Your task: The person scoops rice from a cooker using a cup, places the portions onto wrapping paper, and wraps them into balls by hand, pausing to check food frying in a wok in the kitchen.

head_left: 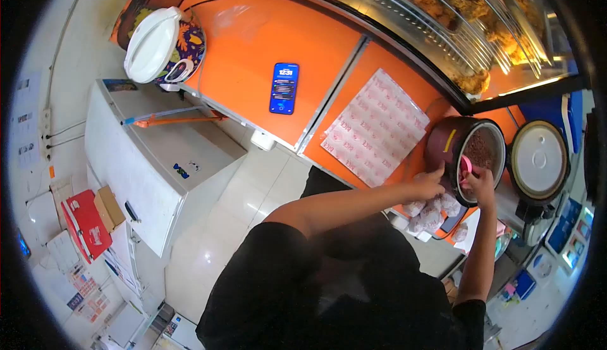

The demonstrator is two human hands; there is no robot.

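A dark red rice cooker (447,136) stands at the right of the orange counter, its lid (538,158) swung open to the right. Brownish rice (482,151) shows inside. My right hand (480,185) reaches over the near rim, closed around a pink rice scoop (466,166) whose tip is in the pot. Against the cooker's near left side is my left hand (430,185), a finger stretched towards the wall and the others partly hidden. Just below it sit several paper-wrapped bundles (431,216). A stack of red-printed wrapping paper (378,127) lies left of the cooker.
A lit phone (284,89) lies on the orange counter (243,53). A glass display case with fried chicken (471,83) borders the far side. At the left are a patterned pot with a white lid (153,45) and a white chest freezer (136,166).
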